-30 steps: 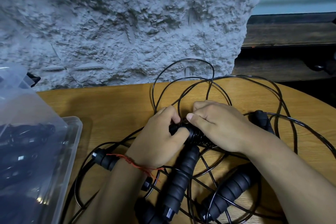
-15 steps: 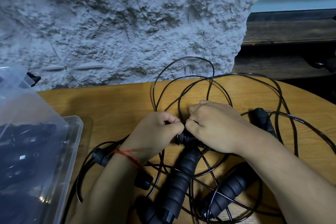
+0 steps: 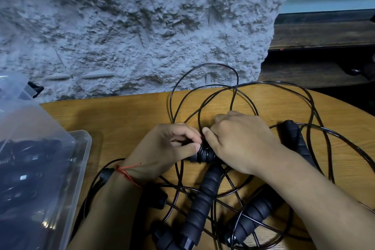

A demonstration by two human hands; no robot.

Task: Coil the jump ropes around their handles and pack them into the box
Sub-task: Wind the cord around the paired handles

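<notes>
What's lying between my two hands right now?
In the head view, the left hand and right hand hold the rope-wound end of a black jump rope handle between them.

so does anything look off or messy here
Yes: the loose black cords lie tangled, criss-crossing over the foam handles on the table, with loops past its far edge. Nothing looks broken or spilled.

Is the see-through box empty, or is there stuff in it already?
Not empty. Dark handles and cords show through the clear plastic of the box, lying inside it.
</notes>
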